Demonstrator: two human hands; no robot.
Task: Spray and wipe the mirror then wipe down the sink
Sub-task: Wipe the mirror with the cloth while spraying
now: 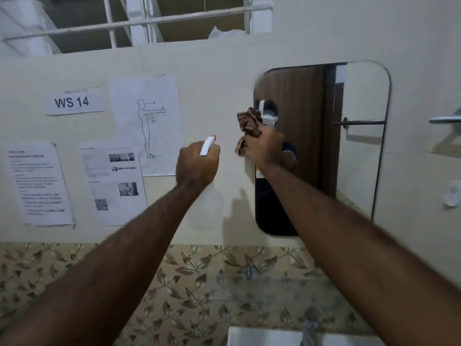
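Left hand: closed around the neck of a spray bottle, raised in front of the wall just left of the mirror.
Spray bottle: only the white head with its red tip is sharp; the clear body below the fist is a faint blur against the wall.
Right hand: fist clamped on a brown striped cloth, at the mirror's left edge.
Cloth: bunched, sticking out above the fist; whether it touches the glass cannot be told.
Mirror: on the wall, its lower left part hidden by the right arm.
Sink: cut off at the bottom edge, only a white corner shows.
Tap: blurred, hard to make out.
Papers: taped to the wall, small print unreadable.
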